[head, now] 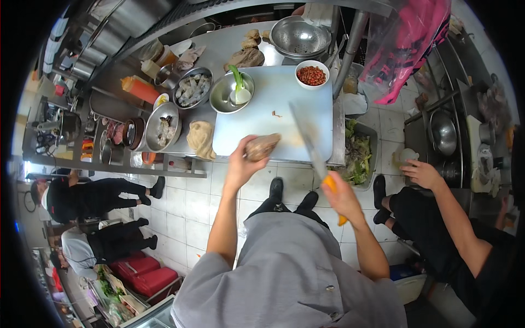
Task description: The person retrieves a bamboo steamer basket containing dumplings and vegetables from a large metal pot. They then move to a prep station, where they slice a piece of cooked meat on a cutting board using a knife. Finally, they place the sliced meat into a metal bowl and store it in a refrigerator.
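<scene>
My left hand (239, 166) is closed around a rough brown tuber (262, 147) above the near edge of a pale cutting board (275, 88). In my right hand (346, 201) is a long kitchen knife (304, 137) with a yellow handle. Its blurred blade points away from me over the right half of the board, apart from the tuber. A few small brown scraps (277, 114) lie mid-board. At the far right corner stands a white bowl of red-skinned peanuts (311, 76). A metal bowl (217, 104) with a pale, green-stalked vegetable (240, 93) overlaps the far left corner.
Left of the board are a bowl of raw shrimp (192, 88), another metal bowl (152, 137) and a crumpled tan cloth (201, 137). Metal colanders (300, 37) stand behind. A bin of vegetable trimmings (354, 151) is below right. A co-worker's hand (424, 174) reaches in at right.
</scene>
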Action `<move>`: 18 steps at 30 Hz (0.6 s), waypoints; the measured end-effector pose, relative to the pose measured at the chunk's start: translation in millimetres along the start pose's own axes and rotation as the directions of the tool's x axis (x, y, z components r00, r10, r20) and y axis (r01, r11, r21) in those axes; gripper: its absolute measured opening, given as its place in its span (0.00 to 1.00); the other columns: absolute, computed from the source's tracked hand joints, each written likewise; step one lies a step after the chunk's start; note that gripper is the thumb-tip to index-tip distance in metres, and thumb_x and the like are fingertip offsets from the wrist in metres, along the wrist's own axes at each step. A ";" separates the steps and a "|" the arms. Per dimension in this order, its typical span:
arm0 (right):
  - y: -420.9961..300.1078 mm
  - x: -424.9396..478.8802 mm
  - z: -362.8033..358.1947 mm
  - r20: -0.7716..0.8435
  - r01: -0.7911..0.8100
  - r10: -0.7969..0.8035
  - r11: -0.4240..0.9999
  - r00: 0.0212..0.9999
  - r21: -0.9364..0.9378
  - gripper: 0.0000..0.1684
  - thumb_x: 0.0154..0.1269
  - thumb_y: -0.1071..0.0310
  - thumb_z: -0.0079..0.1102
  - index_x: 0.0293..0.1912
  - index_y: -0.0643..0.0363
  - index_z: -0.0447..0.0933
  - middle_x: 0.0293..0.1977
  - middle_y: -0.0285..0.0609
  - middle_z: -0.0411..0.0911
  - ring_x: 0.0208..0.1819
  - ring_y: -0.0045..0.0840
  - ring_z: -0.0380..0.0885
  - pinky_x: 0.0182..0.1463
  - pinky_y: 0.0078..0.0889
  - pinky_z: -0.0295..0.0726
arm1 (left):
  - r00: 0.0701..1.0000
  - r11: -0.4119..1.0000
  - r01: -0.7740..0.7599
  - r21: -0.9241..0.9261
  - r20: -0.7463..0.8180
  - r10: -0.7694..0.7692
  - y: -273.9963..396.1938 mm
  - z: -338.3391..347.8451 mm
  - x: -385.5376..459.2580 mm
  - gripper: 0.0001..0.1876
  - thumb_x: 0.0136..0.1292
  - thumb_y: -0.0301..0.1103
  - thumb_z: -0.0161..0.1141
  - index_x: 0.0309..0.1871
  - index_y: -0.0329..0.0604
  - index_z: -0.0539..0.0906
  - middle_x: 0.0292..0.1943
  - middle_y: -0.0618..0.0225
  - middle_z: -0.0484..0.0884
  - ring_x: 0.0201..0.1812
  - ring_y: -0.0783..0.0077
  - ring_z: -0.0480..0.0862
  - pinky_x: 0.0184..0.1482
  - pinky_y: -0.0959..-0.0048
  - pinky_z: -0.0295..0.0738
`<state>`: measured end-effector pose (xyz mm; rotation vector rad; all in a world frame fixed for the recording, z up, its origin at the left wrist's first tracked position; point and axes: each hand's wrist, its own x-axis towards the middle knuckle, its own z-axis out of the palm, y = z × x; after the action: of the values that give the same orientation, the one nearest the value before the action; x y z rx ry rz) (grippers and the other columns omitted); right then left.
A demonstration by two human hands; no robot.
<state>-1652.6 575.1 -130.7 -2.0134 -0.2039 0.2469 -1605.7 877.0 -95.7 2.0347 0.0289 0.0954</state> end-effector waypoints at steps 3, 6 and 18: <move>-16.6 22.8 57.0 0.189 -0.114 0.075 0.972 0.979 0.205 0.25 0.66 0.68 0.56 0.60 0.61 0.65 0.31 0.53 0.75 0.32 0.45 0.75 0.39 0.41 0.76 | 0.993 0.990 0.114 -0.085 -0.030 -0.117 -1.5 -50.2 -23.2 0.35 0.49 0.27 0.75 0.62 0.41 0.72 0.50 0.61 0.82 0.49 0.71 0.82 0.53 0.71 0.79; -28.5 22.4 78.5 0.055 -0.216 0.214 0.878 0.975 0.427 0.25 0.69 0.68 0.54 0.63 0.60 0.62 0.28 0.45 0.72 0.27 0.32 0.72 0.32 0.33 0.73 | 0.991 0.987 0.133 -0.088 0.003 -0.133 -2.2 -73.2 -24.4 0.35 0.49 0.26 0.74 0.62 0.42 0.72 0.51 0.61 0.80 0.50 0.71 0.82 0.54 0.72 0.78; -36.8 -39.5 -1.9 -0.208 -0.136 0.105 0.981 0.973 -0.140 0.14 0.69 0.68 0.54 0.48 0.66 0.66 0.33 0.60 0.78 0.36 0.59 0.76 0.37 0.51 0.75 | 0.684 0.986 -0.168 0.006 0.721 0.112 -16.0 11.6 135.2 0.37 0.47 0.39 0.78 0.61 0.44 0.72 0.55 0.60 0.77 0.55 0.64 0.78 0.61 0.68 0.71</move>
<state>-1691.5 579.6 -93.5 -2.1910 0.0281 0.1068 -1469.7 882.3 -107.7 2.0127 -0.6352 -0.6313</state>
